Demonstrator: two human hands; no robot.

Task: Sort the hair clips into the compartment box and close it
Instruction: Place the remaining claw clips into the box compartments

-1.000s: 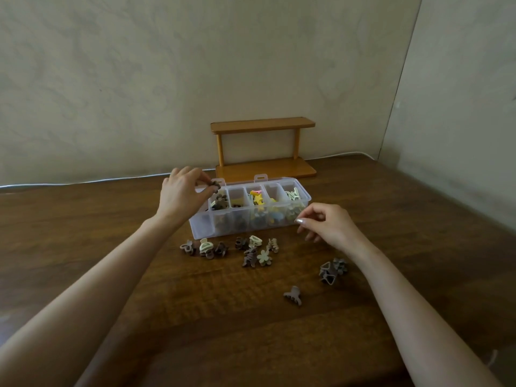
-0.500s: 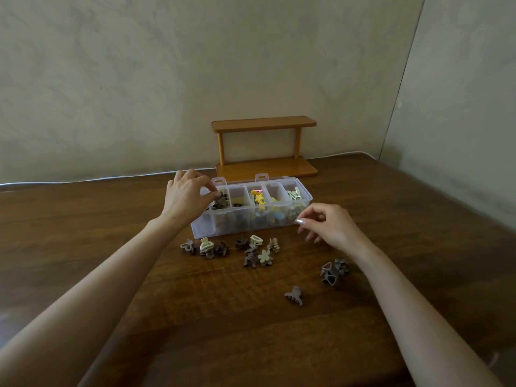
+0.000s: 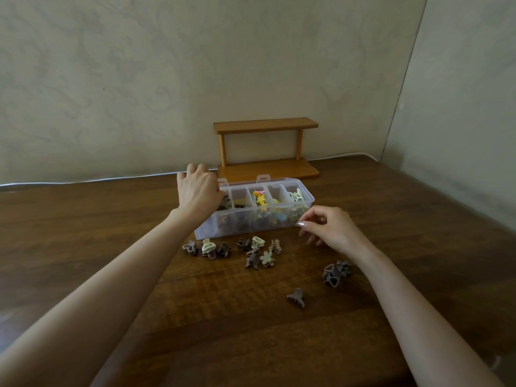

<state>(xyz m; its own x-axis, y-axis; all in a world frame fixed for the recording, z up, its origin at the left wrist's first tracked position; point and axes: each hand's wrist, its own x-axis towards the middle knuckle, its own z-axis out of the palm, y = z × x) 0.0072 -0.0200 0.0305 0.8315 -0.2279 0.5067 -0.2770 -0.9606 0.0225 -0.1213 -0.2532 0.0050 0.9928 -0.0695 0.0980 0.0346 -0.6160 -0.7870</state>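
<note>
I was mid-sort: left hand (image 3: 199,191) curled over the box's (image 3: 206,233) left end, its hold hidden; right hand (image 3: 331,229) loosely curled, empty, by the box's right corner. Next, probably, I'd have to pinch a clip (image 3: 267,258) from in front of the box.

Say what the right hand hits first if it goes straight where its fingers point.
Most likely the clear box, at its near right corner. The right hand points left, fingertips right beside that wall; whether they already touch it, one view can't settle.

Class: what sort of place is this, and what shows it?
Probably a room at home: a dark wooden table stands in a corner of plain walls, with a small wooden shelf at the back.
</note>
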